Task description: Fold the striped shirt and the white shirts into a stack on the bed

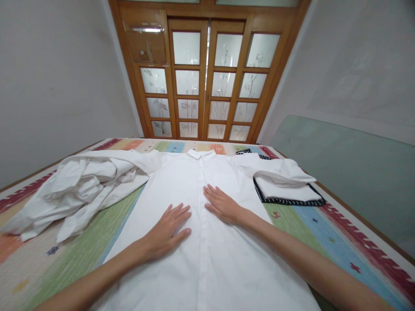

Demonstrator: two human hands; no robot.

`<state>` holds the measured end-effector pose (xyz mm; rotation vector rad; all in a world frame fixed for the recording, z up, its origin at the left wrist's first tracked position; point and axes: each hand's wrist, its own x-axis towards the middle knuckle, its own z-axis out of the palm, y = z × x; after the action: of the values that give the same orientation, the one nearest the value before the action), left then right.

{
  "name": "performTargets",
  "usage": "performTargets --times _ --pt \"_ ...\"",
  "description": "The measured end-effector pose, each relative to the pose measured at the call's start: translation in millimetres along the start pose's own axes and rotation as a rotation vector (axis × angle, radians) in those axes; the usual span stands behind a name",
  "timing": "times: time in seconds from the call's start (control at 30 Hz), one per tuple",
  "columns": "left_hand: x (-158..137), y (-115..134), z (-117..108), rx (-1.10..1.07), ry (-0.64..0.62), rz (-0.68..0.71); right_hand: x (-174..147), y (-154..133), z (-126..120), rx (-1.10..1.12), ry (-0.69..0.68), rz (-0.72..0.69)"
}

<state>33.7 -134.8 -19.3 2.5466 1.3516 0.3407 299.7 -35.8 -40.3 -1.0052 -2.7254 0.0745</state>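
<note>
A white button-up shirt (202,255) lies spread flat and front up, its collar (201,154) at the far end and its button strip running down the middle. My left hand (168,231) rests palm down on the shirt, left of the buttons, with fingers apart. Farther up, my right hand (223,205) lies flat on the cloth just right of the button strip, fingers stretched out. Neither hand holds anything. The right-hand sleeve (285,170) reaches over a folded white cloth with a black-and-white edge (292,194). The shirt's lower end runs out of view.
A crumpled white garment (94,185) is heaped at the left, touching the other sleeve. Underneath is a colourful striped cover (324,229). Wooden doors with frosted panes (207,82) stand beyond the far edge. A pale green panel (343,168) leans along the right wall.
</note>
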Motion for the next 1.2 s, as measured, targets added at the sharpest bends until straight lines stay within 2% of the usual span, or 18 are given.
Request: performTargets --times 0.13,0.3,0.4,0.6,0.73,0.93,1.2 --pt "5.9 39.3 5.7 -0.179 0.075 -0.023 -2.1 1.2 -1.2 0.039 -0.010 0.022" --pt "19.1 59.2 14.2 -0.276 -0.004 -0.200 -12.3 10.0 -4.4 0.116 -0.017 0.068" --pt "17.8 61.9 14.6 -0.322 -0.051 -0.233 -26.3 14.2 -4.7 0.085 -0.034 0.127" --pt "4.8 64.6 8.2 -0.343 -0.083 -0.188 -52.3 29.9 -8.9 -0.037 -0.050 0.208" --pt "-1.0 62.1 11.0 -0.333 -0.025 -0.135 -63.7 42.9 -13.2 -0.068 -0.077 0.265" --pt "-10.0 58.0 21.0 -0.320 0.093 -0.041 -76.4 58.8 -10.2 -0.133 -0.039 0.377" --pt "-14.2 54.1 21.4 -0.313 0.107 0.047 -77.4 61.4 -11.6 -0.145 -0.031 0.429"
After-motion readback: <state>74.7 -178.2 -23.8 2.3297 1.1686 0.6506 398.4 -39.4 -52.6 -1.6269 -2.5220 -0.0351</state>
